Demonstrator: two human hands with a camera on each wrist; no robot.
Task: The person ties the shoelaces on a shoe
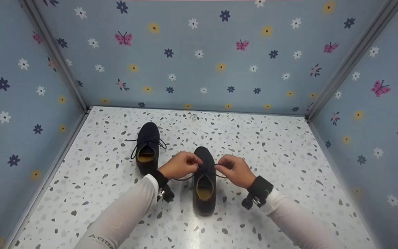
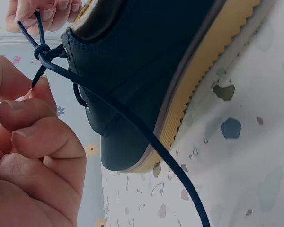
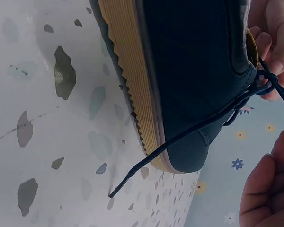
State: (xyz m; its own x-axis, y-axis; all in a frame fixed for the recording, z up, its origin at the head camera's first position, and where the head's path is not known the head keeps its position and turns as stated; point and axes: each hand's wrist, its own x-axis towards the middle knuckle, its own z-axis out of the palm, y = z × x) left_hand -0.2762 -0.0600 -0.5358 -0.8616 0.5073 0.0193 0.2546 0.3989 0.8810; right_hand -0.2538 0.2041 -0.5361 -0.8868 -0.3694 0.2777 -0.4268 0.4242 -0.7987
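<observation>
A dark shoe stands on the speckled floor, toe pointing away from me. At its throat, a dark shoelace is drawn into a knot. My left hand pinches a short piece of lace between thumb and fingertip on the left of the knot. On the other side, my right hand pinches a lace loop drawn out from the knot. One loose lace end hangs down over the shoe's side past the tan sole.
To the left stands a second dark shoe, its lace ends spread to both sides. Blue floral panels wall the speckled floor at the back, left and right. A black camera strap wraps each wrist.
</observation>
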